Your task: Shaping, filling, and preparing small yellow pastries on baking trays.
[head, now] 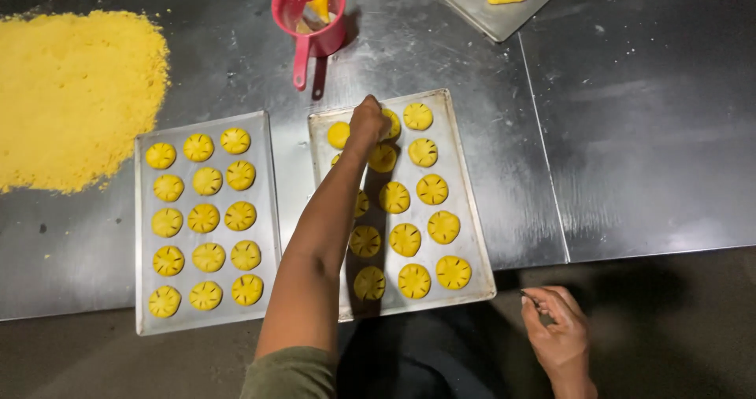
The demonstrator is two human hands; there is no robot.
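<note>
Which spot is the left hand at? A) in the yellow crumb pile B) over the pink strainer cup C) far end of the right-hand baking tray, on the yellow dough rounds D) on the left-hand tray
C: the left hand reaches over the right-hand baking tray to the yellow dough rounds at its far end.

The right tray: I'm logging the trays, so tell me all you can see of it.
The right tray is a shallow rectangular sheet of dull silver metal with a low raised rim, lying flat and slightly askew on the steel table. It carries rows of round yellow dough pieces scored with radiating cuts. The left hand reaches over its far end, touching a piece there.
</note>
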